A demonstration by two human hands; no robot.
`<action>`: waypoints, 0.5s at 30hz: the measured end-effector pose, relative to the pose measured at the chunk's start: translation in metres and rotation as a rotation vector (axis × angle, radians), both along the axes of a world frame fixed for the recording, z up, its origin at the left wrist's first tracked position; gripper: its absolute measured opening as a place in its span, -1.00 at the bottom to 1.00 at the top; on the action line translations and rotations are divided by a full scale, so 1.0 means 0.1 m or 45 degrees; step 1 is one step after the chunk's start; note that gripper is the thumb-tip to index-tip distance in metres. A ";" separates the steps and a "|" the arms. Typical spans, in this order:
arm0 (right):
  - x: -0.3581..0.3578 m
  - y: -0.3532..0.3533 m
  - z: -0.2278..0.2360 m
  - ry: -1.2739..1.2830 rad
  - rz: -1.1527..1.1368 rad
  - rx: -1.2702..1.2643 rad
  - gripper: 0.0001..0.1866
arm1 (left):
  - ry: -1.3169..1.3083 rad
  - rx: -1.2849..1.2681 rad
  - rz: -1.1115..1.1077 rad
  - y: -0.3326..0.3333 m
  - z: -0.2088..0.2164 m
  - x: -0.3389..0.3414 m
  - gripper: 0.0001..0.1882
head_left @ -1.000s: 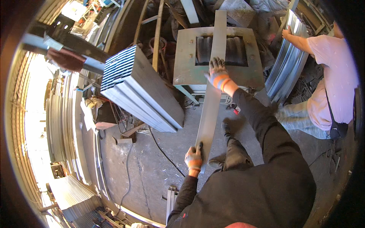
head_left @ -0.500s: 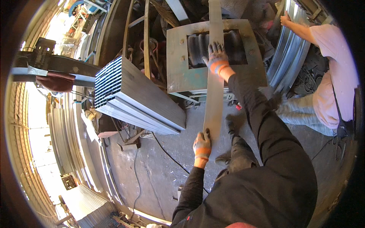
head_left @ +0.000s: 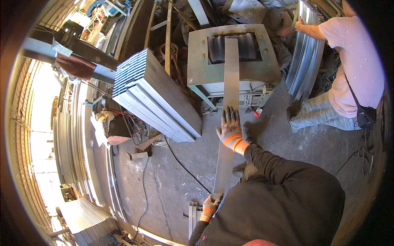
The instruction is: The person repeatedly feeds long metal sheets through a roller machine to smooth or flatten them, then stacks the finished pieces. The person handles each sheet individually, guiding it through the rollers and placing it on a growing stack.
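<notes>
A long grey metal bar (head_left: 231, 78) reaches from beside my body to the machine with a greenish-grey top (head_left: 197, 65). Its far end lies over the dark drum (head_left: 215, 47) in the machine's rectangular opening. My left hand (head_left: 211, 207), in an orange and grey work glove, is closed around the near end of the bar. Farther along, my right hand (head_left: 230, 129) rests flat on the bar's upper face, fingers stretched out. The right glove matches the left, with darkened fingertips.
On the left stands a tall bundle of rectangular metal tubes (head_left: 164, 98). A co-worker in a pink shirt (head_left: 353, 57) holds long metal strips (head_left: 303, 61) at the right. A black cable (head_left: 182, 164) crosses the floor. Short metal profiles (head_left: 193, 217) stand beside my left arm.
The bar has come back toward me, so its far end now shows over the drum. Both hands have moved nearer my body. The co-worker's body has shifted slightly.
</notes>
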State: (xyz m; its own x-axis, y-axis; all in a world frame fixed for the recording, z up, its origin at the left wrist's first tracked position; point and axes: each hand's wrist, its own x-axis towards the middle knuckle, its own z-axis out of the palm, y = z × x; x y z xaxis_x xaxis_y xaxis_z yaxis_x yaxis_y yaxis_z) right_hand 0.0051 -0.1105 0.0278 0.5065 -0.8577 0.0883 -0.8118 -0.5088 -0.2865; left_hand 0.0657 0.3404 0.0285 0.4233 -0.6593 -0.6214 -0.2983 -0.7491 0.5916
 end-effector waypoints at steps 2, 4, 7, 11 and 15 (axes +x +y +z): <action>-0.04 0.27 0.02 -0.127 0.010 0.041 0.05 | 0.262 -0.031 0.043 0.31 -0.05 0.04 -0.50; -0.10 0.33 0.02 -0.250 0.016 0.162 0.04 | 0.579 0.038 0.151 0.48 -0.11 0.09 -0.40; -0.21 -0.05 -0.10 -0.926 0.079 0.121 0.05 | 0.495 0.211 -0.155 0.30 -0.26 0.21 -0.35; -0.18 -1.01 -0.37 -0.974 0.088 -0.011 0.00 | 0.388 -0.108 -0.229 -0.72 -0.32 0.15 -0.14; 0.27 -2.49 -0.43 -0.809 -0.139 -0.055 -0.11 | 0.494 -0.072 -0.002 -2.40 -0.25 -0.18 0.04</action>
State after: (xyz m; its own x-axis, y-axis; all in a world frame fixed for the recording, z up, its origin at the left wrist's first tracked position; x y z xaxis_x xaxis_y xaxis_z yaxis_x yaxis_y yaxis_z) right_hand 0.0319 -0.3592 -0.0157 0.2542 -0.8902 0.3779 -0.5387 -0.4549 -0.7091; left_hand 0.0474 0.1005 0.0038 0.1628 -0.6975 -0.6978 -0.0457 -0.7119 0.7008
